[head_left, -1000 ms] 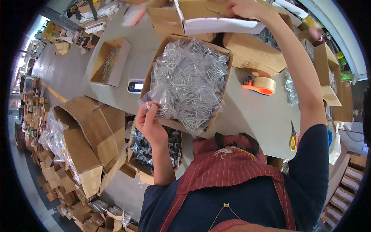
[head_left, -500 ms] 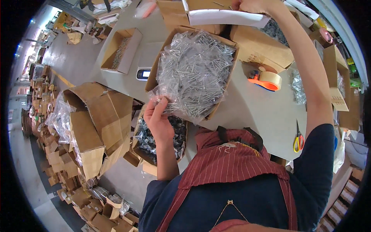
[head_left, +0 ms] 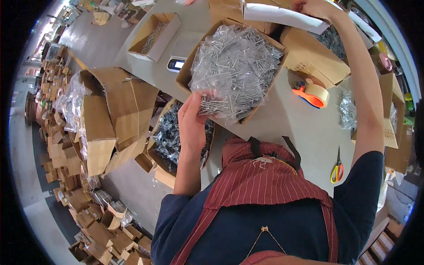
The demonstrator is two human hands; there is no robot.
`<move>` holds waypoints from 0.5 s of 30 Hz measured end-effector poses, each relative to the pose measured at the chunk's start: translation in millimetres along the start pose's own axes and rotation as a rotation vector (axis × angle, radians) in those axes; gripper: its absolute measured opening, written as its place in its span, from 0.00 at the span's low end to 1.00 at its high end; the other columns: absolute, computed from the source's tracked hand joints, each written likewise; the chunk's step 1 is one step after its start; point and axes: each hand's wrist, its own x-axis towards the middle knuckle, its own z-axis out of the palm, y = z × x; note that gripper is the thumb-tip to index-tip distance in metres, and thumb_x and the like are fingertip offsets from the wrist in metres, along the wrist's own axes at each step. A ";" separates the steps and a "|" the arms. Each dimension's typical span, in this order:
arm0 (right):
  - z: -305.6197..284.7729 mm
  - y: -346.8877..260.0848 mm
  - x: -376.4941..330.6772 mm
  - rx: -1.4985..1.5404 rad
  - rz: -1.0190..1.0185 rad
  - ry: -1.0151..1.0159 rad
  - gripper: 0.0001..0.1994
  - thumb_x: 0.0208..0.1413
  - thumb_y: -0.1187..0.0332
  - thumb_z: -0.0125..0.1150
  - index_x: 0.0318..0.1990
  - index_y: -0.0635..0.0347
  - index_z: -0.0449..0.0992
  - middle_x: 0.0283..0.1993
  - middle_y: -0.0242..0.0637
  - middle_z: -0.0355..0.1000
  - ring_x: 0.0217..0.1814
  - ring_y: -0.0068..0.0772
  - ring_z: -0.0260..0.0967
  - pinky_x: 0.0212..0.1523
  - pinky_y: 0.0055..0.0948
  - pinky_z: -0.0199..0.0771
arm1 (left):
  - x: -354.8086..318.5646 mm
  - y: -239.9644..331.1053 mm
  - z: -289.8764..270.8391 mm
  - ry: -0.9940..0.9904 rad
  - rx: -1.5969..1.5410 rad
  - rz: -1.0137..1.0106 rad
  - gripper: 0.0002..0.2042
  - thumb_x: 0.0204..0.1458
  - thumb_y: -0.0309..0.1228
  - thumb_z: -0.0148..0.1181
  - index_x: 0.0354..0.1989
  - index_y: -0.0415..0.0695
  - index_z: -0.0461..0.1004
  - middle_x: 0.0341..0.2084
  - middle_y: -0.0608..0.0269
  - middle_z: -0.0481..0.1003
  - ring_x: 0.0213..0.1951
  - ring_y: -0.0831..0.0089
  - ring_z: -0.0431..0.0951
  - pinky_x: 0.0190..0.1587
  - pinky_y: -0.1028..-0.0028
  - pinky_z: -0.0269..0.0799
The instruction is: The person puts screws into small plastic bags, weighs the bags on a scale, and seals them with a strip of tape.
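At the near left corner of a cardboard box, my left hand is closed on a clear plastic bag of screws. More clear bags of long silver screws are heaped in that cardboard box. My right hand is stretched to the top edge of the view, over a white-sided box with a few loose screws in it. Its fingers are curled and partly cut off, so what they hold cannot be made out.
Below my left forearm stands a carton of small dark bagged parts. On the grey table lie an orange tape dispenser and yellow-handled scissors. A narrow box of screws stands beside a scale. A large open carton is at left.
My left hand has lifted the near corner of a screw bag, and its screws show bunched by the fingers. My right hand stays at the white-sided box. The whole view has shifted slightly.
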 end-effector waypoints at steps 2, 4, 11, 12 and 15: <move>2.9 1.4 5.1 0.010 0.047 0.003 0.20 0.48 0.67 0.58 0.50 0.60 0.79 0.49 0.47 0.78 0.51 0.44 0.73 0.52 0.38 0.70 | -3.2 2.3 4.0 0.037 -0.064 -0.067 0.19 0.68 0.41 0.44 0.46 0.35 0.75 0.38 0.56 0.79 0.36 0.73 0.79 0.36 0.72 0.72; 4.8 5.9 8.1 -0.003 0.040 0.002 0.19 0.49 0.66 0.58 0.50 0.60 0.79 0.49 0.47 0.77 0.51 0.44 0.73 0.52 0.39 0.70 | -5.7 3.7 3.8 0.026 -0.081 -0.058 0.21 0.69 0.42 0.42 0.47 0.34 0.74 0.38 0.55 0.79 0.37 0.70 0.79 0.37 0.72 0.73; 7.7 12.2 6.9 -0.024 0.063 0.043 0.19 0.50 0.68 0.55 0.51 0.62 0.78 0.51 0.51 0.76 0.54 0.45 0.71 0.54 0.40 0.69 | -11.5 10.6 7.6 -0.056 -0.023 -0.116 0.24 0.69 0.44 0.40 0.52 0.34 0.72 0.43 0.55 0.78 0.41 0.68 0.79 0.39 0.70 0.76; 9.5 15.2 6.9 -0.042 0.091 0.111 0.20 0.50 0.69 0.54 0.52 0.63 0.77 0.51 0.51 0.76 0.55 0.45 0.71 0.55 0.39 0.69 | -11.9 10.4 8.7 -0.049 -0.027 -0.116 0.24 0.69 0.44 0.40 0.52 0.34 0.72 0.43 0.55 0.78 0.41 0.68 0.79 0.39 0.70 0.76; 7.4 21.9 6.6 -0.060 0.056 0.114 0.20 0.50 0.71 0.54 0.52 0.64 0.76 0.49 0.50 0.76 0.52 0.44 0.72 0.53 0.38 0.70 | -14.9 14.0 15.7 -0.067 -0.081 -0.106 0.24 0.69 0.44 0.39 0.53 0.33 0.72 0.47 0.53 0.77 0.44 0.67 0.79 0.44 0.68 0.77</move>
